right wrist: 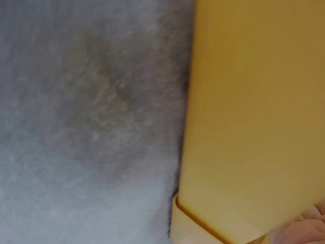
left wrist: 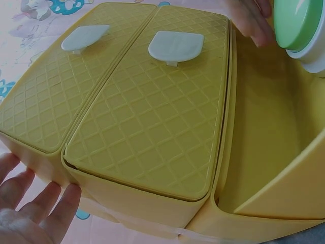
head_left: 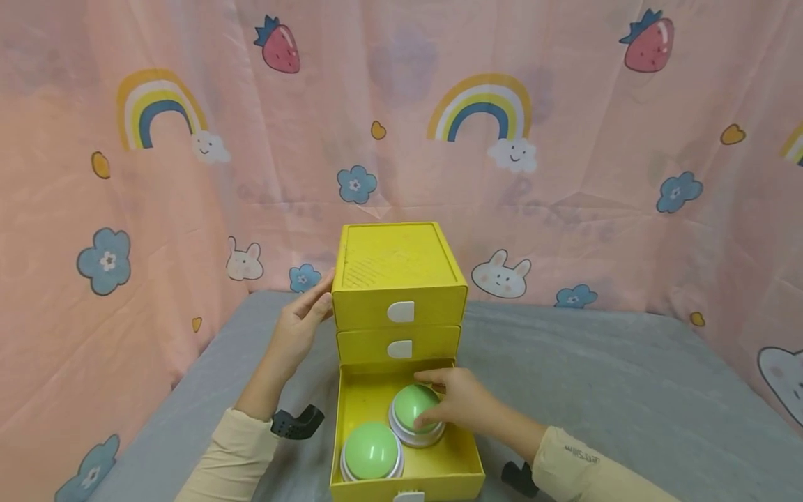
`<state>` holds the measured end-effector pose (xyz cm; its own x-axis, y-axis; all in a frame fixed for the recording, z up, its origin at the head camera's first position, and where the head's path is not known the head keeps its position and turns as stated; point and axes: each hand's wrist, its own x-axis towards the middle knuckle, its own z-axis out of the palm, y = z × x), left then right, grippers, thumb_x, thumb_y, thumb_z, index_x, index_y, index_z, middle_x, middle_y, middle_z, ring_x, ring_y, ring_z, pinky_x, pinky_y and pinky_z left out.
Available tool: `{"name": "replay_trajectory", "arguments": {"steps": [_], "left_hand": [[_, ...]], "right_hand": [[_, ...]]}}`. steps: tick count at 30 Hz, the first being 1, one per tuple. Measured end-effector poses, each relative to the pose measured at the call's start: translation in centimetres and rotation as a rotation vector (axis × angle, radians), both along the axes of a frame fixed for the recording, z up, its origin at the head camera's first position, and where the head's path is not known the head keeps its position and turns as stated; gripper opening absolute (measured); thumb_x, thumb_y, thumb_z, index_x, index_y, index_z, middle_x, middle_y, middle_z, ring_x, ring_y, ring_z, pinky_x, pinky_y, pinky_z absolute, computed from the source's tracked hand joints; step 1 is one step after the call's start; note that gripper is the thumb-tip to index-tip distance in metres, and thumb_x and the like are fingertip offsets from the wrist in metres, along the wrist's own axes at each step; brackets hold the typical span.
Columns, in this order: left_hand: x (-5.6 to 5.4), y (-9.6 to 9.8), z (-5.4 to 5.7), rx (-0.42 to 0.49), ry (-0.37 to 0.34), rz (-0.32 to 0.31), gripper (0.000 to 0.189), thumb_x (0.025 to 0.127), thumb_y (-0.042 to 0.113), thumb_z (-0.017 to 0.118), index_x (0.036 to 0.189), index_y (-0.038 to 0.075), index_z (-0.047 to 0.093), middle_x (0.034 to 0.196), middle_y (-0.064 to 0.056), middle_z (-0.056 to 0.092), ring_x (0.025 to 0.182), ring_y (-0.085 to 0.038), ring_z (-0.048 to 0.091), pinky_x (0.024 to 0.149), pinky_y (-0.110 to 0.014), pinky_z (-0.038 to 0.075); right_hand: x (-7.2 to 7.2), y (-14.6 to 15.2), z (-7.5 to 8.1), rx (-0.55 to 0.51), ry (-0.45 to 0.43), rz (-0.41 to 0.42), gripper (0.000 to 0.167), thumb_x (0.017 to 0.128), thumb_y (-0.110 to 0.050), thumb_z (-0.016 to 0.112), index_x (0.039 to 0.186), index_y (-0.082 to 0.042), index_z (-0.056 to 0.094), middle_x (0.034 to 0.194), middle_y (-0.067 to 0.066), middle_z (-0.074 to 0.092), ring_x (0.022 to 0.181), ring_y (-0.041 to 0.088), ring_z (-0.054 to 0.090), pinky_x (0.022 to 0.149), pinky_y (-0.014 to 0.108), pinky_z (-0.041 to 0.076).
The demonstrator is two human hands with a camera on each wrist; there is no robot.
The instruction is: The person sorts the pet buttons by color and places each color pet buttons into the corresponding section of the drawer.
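Note:
A yellow drawer box (head_left: pixel 395 254) stands upright with its bottom drawer (head_left: pixel 359 394) pulled out; the two drawers above are closed. Inside the open drawer, my right hand (head_left: pixel 467 399) grips a round green dome on a white base (head_left: pixel 415 402), thumb at its near side and fingers at the far side. A second, matching green dome (head_left: pixel 371 451) sits at the drawer's front left. My left hand (head_left: pixel 295 338) rests on the box's left side, its fingers (left wrist: pixel 62 208) nearly straight against the wall. The right wrist view shows mostly the drawer's outer side (right wrist: pixel 249 117).
White tab handles (head_left: pixel 400 312) stick out from the drawer fronts. A grey cloth (head_left: pixel 596 376) covers the surface beneath the box. Behind hangs a pink patterned curtain (head_left: pixel 401 188). Dark wrist-worn devices (head_left: pixel 297 422) show near both cuffs.

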<state>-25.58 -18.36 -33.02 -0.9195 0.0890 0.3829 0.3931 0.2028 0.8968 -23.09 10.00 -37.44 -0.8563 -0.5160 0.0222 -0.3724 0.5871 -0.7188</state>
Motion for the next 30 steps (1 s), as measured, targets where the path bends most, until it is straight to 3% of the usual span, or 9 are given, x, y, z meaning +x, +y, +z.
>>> {"name": "replay_trajectory", "arguments": {"steps": [6, 12, 18, 23, 30], "left_hand": [[0.1, 0.1, -0.1, 0.004, 0.0, -0.008, 0.049, 0.105, 0.034, 0.048, 0.153, 0.024, 0.041, 0.161, 0.006, 0.036, 0.147, -0.017, 0.037, 0.114, -0.045, 0.044], [0.1, 0.1, 0.1, 0.003, 0.002, -0.013, 0.049, 0.105, 0.036, 0.048, 0.153, 0.026, 0.041, 0.16, 0.008, 0.035, 0.147, -0.016, 0.036, 0.114, -0.044, 0.044], [0.0, -0.1, -0.1, 0.004, -0.009, 0.003, 0.049, 0.105, 0.036, 0.048, 0.153, 0.026, 0.041, 0.161, 0.007, 0.035, 0.147, -0.017, 0.037, 0.113, -0.045, 0.044], [0.1, -0.2, 0.0, 0.001, -0.012, 0.0, 0.05, 0.105, 0.036, 0.048, 0.153, 0.026, 0.04, 0.161, 0.007, 0.034, 0.147, -0.017, 0.037, 0.113, -0.044, 0.045], [0.2, -0.4, 0.0, 0.002, -0.012, 0.004, 0.05, 0.105, 0.037, 0.047, 0.153, 0.026, 0.039, 0.161, 0.008, 0.033, 0.147, -0.017, 0.036, 0.113, -0.043, 0.045]], "right_hand": [[1.6, 1.2, 0.9, -0.294, -0.166, 0.035, 0.066, 0.078, -0.02, 0.086, 0.129, 0.011, 0.06, 0.131, 0.028, 0.062, 0.122, 0.042, 0.06, 0.1, 0.039, 0.055], [5.0, 2.4, 1.8, -0.513, -0.357, 0.005, 0.053, 0.086, -0.018, 0.079, 0.127, 0.011, 0.061, 0.13, 0.025, 0.064, 0.123, 0.037, 0.062, 0.094, 0.029, 0.059], [7.9, 3.4, 1.2, -0.522, -0.589, -0.031, 0.045, 0.092, -0.021, 0.073, 0.129, 0.002, 0.064, 0.126, 0.012, 0.07, 0.116, 0.019, 0.067, 0.094, 0.026, 0.057], [9.5, 3.5, 0.4, -0.55, -0.773, -0.03, 0.046, 0.092, -0.022, 0.072, 0.128, 0.005, 0.063, 0.122, 0.015, 0.071, 0.111, 0.02, 0.07, 0.094, 0.031, 0.059], [10.1, 2.6, -1.1, -0.432, -0.853, -0.078, 0.038, 0.094, -0.026, 0.069, 0.12, 0.001, 0.07, 0.112, 0.012, 0.075, 0.099, 0.017, 0.072, 0.089, 0.033, 0.061]]}}
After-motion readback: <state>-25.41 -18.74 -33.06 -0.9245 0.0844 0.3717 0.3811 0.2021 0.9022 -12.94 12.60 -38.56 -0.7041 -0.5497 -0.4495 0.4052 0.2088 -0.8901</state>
